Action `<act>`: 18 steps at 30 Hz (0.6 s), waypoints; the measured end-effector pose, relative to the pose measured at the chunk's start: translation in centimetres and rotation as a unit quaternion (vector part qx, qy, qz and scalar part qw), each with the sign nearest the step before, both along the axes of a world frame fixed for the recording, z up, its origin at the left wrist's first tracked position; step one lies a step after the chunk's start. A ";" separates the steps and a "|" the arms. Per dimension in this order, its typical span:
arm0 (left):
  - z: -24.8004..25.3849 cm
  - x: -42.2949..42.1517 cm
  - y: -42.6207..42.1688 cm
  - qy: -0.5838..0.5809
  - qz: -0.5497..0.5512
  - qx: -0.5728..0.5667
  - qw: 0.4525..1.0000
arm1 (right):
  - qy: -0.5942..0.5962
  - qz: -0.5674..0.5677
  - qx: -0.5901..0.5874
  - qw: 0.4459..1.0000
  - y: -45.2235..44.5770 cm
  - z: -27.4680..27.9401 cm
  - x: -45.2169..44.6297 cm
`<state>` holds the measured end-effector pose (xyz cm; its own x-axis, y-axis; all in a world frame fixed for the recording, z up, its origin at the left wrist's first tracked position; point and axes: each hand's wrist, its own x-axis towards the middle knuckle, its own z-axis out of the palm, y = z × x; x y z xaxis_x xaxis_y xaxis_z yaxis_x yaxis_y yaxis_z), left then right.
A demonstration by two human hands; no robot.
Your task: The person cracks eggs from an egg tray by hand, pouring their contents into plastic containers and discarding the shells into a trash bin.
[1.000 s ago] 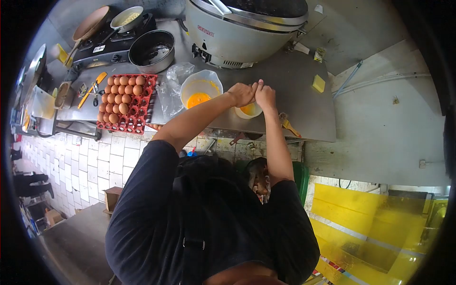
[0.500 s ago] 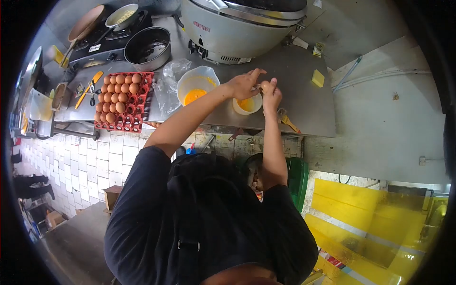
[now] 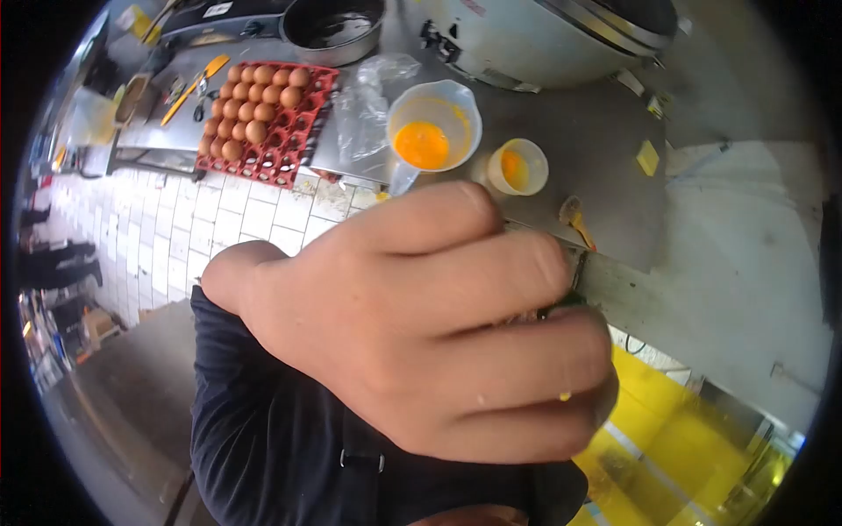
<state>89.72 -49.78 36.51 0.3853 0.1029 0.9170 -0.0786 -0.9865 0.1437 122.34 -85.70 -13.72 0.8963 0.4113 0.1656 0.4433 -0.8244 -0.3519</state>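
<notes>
The left hand (image 3: 421, 324) is raised close to the camera, on the near side of the measuring jug (image 3: 452, 101), with its back showing. Its 4 fingers (image 3: 491, 368) are bent inward, and 1 of them carries a small yellow drop. The palm is hidden, so whether the hand grips anything cannot be told. The right hand does not show, and its grip cannot be told either.

The jug stands upright on the steel table (image 3: 596, 131), near the front edge, with its handle toward the person and orange-yellow egg (image 3: 421, 146) in the bottom. Just to the right of the jug is a small pale cup (image 3: 538, 173), also with egg inside. Farther right of the jug lie a brush (image 3: 574, 221) and a yellow sponge (image 3: 647, 159).

A crumpled clear plastic bag (image 3: 360, 123) lies just left of the jug. Beyond it, farther left, sits a red egg tray (image 3: 317, 96) with brown eggs (image 3: 246, 112) and bare sockets on the side facing the jug. Behind the jug stand a dark pot (image 3: 329, 57), to the left, and a large grey cooker (image 3: 500, 39), to the right.
</notes>
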 end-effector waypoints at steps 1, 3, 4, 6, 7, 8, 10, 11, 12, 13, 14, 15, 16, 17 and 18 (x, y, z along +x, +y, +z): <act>-0.2 -0.6 0.3 0.003 0.005 0.004 1.000 | -0.033 0.011 -0.041 0.999 0.2 -1.4 -0.1; -1.4 -2.2 1.5 0.037 -0.023 0.011 0.999 | 0.010 0.035 0.039 0.999 3.7 -0.2 -1.2; -2.6 -3.0 2.5 0.074 -0.050 -0.033 0.995 | 0.086 0.048 0.156 0.983 9.2 4.5 -2.9; -5.6 -4.6 5.0 0.147 -0.088 -0.169 0.971 | -0.016 0.157 0.127 0.979 16.0 9.5 -4.0; -9.2 -5.6 6.8 0.170 -0.004 -0.227 0.959 | 0.044 0.170 0.172 0.969 19.0 12.0 -5.0; -12.1 -6.3 8.0 0.199 0.116 -0.300 0.926 | 0.103 0.183 0.218 0.953 21.6 13.5 -5.8; -21.3 -9.5 11.7 0.232 0.292 -0.277 0.885 | 0.083 0.190 0.230 0.951 25.8 14.4 -6.2; -25.5 -11.5 12.9 0.219 0.360 -0.270 0.866 | 0.062 0.199 0.234 0.950 27.4 14.7 -6.1; -28.3 -13.4 13.5 0.201 0.382 -0.283 0.857 | 0.057 0.207 0.237 0.948 28.7 13.9 -5.7; -30.1 -15.1 13.9 0.180 0.400 -0.297 0.848 | 0.053 0.213 0.231 0.948 29.6 11.9 -4.8; -31.1 -16.2 14.2 0.178 0.434 -0.298 0.831 | 0.047 0.216 0.222 0.950 30.0 10.7 -3.7; -31.9 -17.0 14.6 0.177 0.464 -0.299 0.815 | 0.031 0.219 0.217 0.951 30.4 10.5 -3.4; -31.9 -17.9 15.0 0.194 0.464 -0.271 0.821 | 0.010 0.222 0.222 0.949 30.9 10.7 -3.3; -31.2 -18.3 15.1 0.194 0.454 -0.292 0.819 | -0.008 0.227 0.225 0.948 31.1 11.0 -3.4; -30.8 -18.6 15.3 0.198 0.465 -0.274 0.818 | -0.008 0.234 0.269 0.934 31.6 11.1 -3.4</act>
<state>71.11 -34.48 5.75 0.1625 0.8745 0.4569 0.8287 -0.3723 0.4179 118.94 -54.07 -2.66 0.6354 0.6105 0.4728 0.7194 -0.2455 -0.6498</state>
